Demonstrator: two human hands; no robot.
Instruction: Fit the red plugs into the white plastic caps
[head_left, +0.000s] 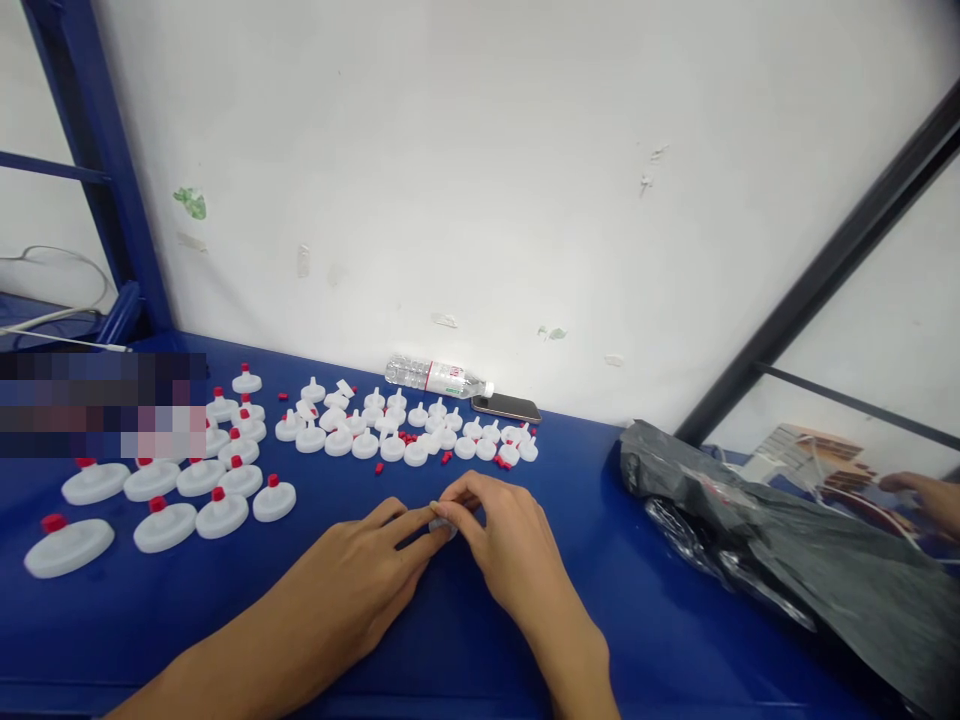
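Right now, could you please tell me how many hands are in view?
3: the left hand and right hand meet at lower centre; a co-worker's hand is at the right edge. More may be hidden at left where the image is pixelated.

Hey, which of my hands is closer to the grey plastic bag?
Right. Your right hand is to the left of the grey plastic bag, with blue tabletop between them; your left hand is farther left, beyond the right one.
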